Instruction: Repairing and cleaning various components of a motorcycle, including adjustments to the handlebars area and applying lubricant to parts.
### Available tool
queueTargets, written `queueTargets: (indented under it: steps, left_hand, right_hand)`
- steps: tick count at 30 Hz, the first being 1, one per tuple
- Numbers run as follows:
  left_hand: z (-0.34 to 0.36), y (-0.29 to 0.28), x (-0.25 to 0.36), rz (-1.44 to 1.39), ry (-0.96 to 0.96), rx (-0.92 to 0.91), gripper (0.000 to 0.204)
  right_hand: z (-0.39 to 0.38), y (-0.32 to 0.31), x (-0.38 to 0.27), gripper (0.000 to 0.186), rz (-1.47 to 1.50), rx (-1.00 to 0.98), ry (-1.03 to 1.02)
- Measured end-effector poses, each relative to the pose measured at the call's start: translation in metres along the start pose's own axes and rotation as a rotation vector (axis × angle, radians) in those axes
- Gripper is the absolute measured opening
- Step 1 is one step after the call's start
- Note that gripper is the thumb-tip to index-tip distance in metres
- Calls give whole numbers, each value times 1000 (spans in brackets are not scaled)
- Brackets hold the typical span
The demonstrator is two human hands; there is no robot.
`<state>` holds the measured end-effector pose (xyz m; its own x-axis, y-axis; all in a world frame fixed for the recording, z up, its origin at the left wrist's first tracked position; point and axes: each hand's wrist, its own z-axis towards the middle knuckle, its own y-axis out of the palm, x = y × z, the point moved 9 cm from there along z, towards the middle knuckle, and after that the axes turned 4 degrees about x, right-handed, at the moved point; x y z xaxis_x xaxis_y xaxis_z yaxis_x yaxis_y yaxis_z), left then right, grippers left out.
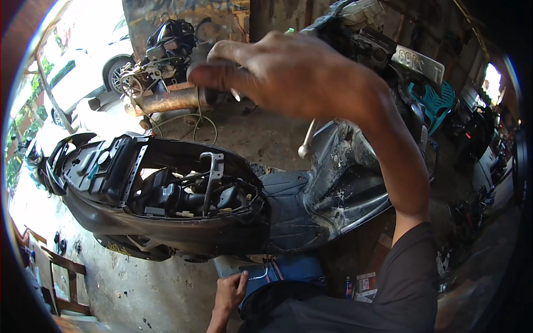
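My right hand (288, 69) is raised over the far side of a dark scooter (194, 233), fingers curled and slightly blurred. A small silver end (237, 94) shows below its thumb; the rest of that thing is hidden. Partly behind my right forearm, a silver lever with a ball end (304, 150) points down over the front of the scooter. Low in the picture, my left hand (229, 294) is closed beside my blue-trousered leg (300, 269). A thin, bent silver rod (260, 275) reaches from near its thumb toward the scooter's side; the grip itself is hidden.
The scooter's seat is off, baring its engine bay (189, 191). A teal-handled tool (92, 171) lies on the rear tray. Beyond stands a machine on a rusty tank (166, 100). A teal plastic chair (433, 105) is at right, and a wooden frame (61, 272) at lower left.
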<state>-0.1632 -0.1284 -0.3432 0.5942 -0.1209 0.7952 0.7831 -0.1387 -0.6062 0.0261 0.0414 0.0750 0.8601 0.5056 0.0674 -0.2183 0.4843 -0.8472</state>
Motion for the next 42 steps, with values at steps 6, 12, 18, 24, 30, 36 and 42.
queueTargets:
  steps: [6,12,18,24,30,36,42]
  left_hand:
    - [-10,-34,3,-51,41,150,45]
    - [-24,-31,-23,-85,-112,94,44]
    - [7,-7,4,-108,16,10,34]
    - [-8,-30,0,-301,117,126,37]
    - [6,-12,-40,-350,-44,27,36]
    - [28,4,-38,-408,62,-46,32]
    - [11,-30,-58,-529,173,95,41]
  right_hand:
    - [17,-10,6,96,240,-38,-23]
    - [-25,-22,-7,69,128,122,-203]
    - [8,9,17,90,69,-234,54]
    - [4,-27,1,98,253,-12,-60]
    - [-12,-19,-16,87,-47,100,-132]
    - [7,0,18,107,94,-198,233]
    - [1,-23,-1,104,119,107,63]
